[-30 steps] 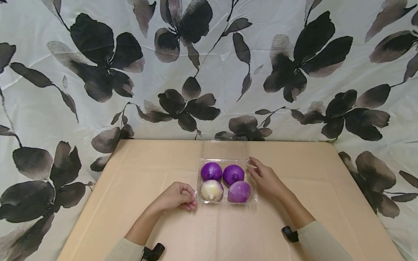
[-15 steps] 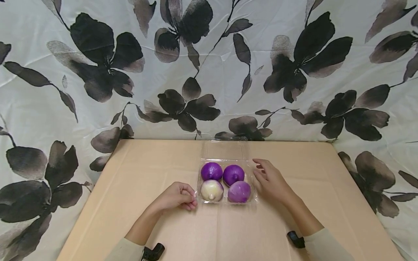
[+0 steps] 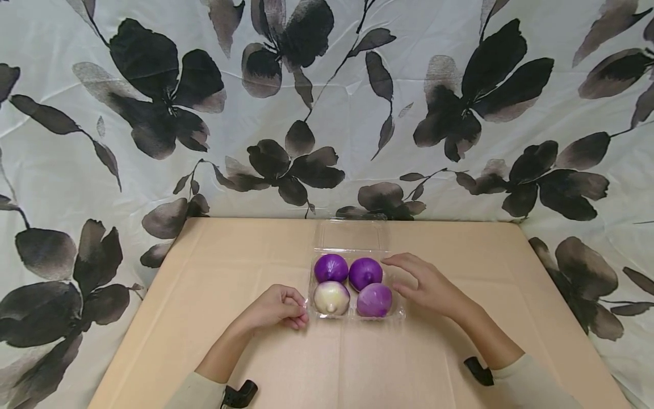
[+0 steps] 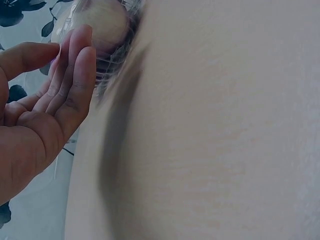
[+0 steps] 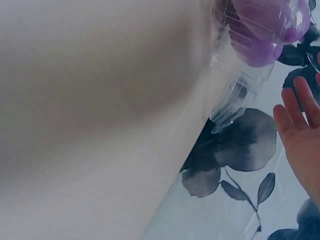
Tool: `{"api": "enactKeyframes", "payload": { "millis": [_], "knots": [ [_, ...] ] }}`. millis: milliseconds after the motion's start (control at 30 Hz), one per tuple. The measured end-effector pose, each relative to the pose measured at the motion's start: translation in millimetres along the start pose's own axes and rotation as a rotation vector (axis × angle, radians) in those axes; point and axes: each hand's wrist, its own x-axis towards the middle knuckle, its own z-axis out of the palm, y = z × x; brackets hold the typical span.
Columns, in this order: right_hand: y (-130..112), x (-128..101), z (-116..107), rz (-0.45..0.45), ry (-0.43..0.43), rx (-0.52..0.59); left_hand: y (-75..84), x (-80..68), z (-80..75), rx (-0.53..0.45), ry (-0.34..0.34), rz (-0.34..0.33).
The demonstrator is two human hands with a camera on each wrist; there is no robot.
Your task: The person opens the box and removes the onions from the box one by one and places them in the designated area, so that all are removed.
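Four onions sit in a clear tray (image 3: pixel 399 311) at mid-counter (image 3: pixel 245 250), its open lid lying away from the person. Head view: left hand (image 3: pixel 276 307), fingers curled, touches the tray's left edge; right hand (image 3: pixel 426 286), relaxed, has shifted leftward over its right rim. Left wrist view: fingers (image 4: pixel 75 70) rest against the tray. Right wrist view: spread fingers (image 5: pixel 295 107) hold nothing.

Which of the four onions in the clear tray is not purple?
The whitish onion, front-left in the tray, beside the left hand; the other three are purple.
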Motion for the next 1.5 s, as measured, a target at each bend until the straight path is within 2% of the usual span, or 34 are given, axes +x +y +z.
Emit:
{"api": "enactKeyframes", "payload": {
  "millis": [400, 600, 833, 1000, 1233, 1333, 1500],
  "knots": [
    [-12.4, 8.8, -1.3, -0.046, -0.241, 0.0, 2.2, -1.2, -0.1, 0.014, 0.006, -0.004],
    [-14.7, 12.4, 1.4, -0.106, -0.3, -0.059, 0.9, -0.1, 0.2, 0.018, 0.005, -0.002],
    [-19.6, 20.7, 1.9, -0.119, -0.382, -0.142, 2.1, 0.2, 0.5, 0.021, 0.01, 0.0],
    [-22.9, 23.8, 3.7, -0.178, -0.407, -0.219, 1.9, 0.5, 1.3, 0.018, 0.005, 0.002],
    [-24.1, 26.5, 10.5, -0.27, -0.395, -0.293, 1.1, -0.8, 1.6, 0.025, 0.011, 0.0],
    [-23.8, 27.0, 11.9, -0.269, -0.41, -0.29, 0.6, -1.4, 1.9, 0.026, 0.011, 0.001],
    [-23.6, 26.7, 11.0, -0.211, -0.428, -0.237, -0.1, -2.0, 2.7, 0.025, 0.007, 0.009]
  ]
}}
